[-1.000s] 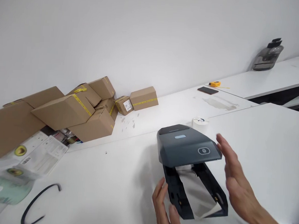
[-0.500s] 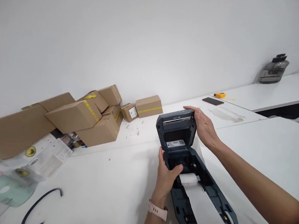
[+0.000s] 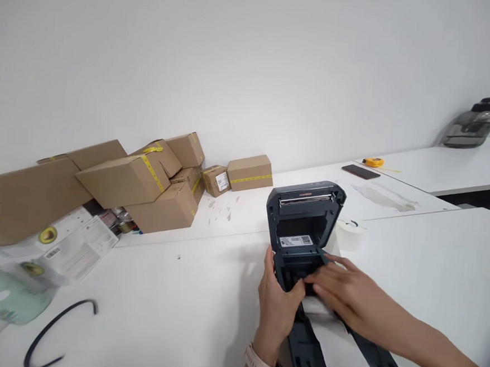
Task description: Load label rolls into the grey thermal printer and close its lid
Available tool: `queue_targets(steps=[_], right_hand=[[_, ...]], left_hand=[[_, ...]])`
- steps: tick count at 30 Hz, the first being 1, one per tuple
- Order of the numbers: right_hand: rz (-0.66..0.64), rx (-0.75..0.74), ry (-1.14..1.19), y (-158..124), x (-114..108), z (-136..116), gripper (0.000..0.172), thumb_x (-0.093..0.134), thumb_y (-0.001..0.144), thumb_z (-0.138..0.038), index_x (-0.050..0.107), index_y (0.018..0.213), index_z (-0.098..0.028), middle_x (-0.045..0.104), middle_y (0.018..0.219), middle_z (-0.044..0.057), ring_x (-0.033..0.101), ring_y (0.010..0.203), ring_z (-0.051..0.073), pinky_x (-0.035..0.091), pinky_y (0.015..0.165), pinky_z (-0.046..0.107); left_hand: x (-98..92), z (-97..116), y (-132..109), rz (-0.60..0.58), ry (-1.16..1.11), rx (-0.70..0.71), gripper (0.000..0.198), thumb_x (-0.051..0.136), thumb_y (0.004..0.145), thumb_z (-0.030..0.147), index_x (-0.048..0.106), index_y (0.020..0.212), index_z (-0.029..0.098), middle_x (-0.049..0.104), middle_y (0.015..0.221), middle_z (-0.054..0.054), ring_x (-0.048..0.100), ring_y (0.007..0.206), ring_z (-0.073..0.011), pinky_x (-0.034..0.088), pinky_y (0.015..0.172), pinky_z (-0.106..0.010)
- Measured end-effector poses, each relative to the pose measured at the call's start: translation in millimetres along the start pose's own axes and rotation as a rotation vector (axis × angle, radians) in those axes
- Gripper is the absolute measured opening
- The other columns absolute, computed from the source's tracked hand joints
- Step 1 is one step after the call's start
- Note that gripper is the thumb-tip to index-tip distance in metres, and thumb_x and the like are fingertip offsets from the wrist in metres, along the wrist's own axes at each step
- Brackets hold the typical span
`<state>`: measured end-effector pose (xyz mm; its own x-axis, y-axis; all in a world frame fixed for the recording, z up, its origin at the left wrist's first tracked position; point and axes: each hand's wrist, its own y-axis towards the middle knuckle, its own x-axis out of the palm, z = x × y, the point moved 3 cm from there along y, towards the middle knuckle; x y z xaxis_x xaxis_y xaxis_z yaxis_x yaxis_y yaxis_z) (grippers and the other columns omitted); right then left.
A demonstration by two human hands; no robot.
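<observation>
While the white worktop stretches across the lower view, a dark printer, right of centre, appears to rest on it with its lid raised. Its shell looks like stiff plastic, bulky rather than very heavy, and is best held by the side walls of the base; the lid would probably swing on its hinge, making a poor handle. White paper runs along the open base toward the wearer, likely soft and easily creased, so better taken by its edges. The left grip clasps the base's left wall, thumb inside, fingers outside. The right grip reaches into the base, fingers bunched beside the left thumb; whether they pinch anything, I cannot tell. A small roll stands just right of the lid.
</observation>
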<state>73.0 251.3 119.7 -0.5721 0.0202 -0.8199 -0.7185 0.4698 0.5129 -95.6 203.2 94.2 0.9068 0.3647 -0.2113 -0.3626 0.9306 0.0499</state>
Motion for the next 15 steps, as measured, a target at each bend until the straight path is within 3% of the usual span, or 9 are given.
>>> queue_targets(steps=[3,6,11,15], right_hand=[[-0.192,-0.166,-0.247,4.4,29.1,-2.1,0.03,0.05,0.094,-0.013,0.071,0.075,-0.02,0.072,0.068,0.004,0.07,0.08,0.025,0.035,0.116,0.055],[-0.274,-0.226,-0.338,7.4,43.8,-1.8,0.024,0.054,0.087,-0.009,0.071,0.072,-0.019,0.069,0.061,0.002,0.066,0.067,0.022,0.032,0.117,0.054],[-0.346,-0.116,-0.304,7.6,36.6,-1.5,0.034,0.039,0.095,-0.008,0.067,0.08,-0.019,0.068,0.065,0.003,0.066,0.065,0.022,0.039,0.107,0.048],[-0.43,-0.045,-0.203,7.6,24.9,-3.8,0.035,0.033,0.097,-0.007,0.065,0.089,-0.018,0.069,0.072,0.004,0.068,0.074,0.022,0.037,0.108,0.048]], left_hand=[[1.2,-4.2,-0.3,-0.012,0.015,-0.021,0.09,0.067,0.083,0.027,0.022,0.161,0.022,0.046,0.16,-0.012,0.046,0.146,-0.0255,0.04,0.117,-0.037],[2.2,-10.9,0.2,-0.037,0.005,-0.012,0.092,0.063,0.087,0.027,0.012,0.164,0.021,0.034,0.167,-0.012,0.037,0.152,-0.0237,0.035,0.12,-0.036],[0.6,-17.2,-0.5,-0.034,0.017,0.033,0.087,0.054,0.094,0.03,0.004,0.165,0.022,0.027,0.17,-0.01,0.027,0.156,-0.0227,0.031,0.123,-0.037],[-1.3,-12.7,-4.4,-0.026,0.055,0.111,0.079,0.051,0.096,0.03,0.012,0.165,0.022,0.034,0.167,-0.01,0.038,0.152,-0.0254,0.035,0.121,-0.038]])
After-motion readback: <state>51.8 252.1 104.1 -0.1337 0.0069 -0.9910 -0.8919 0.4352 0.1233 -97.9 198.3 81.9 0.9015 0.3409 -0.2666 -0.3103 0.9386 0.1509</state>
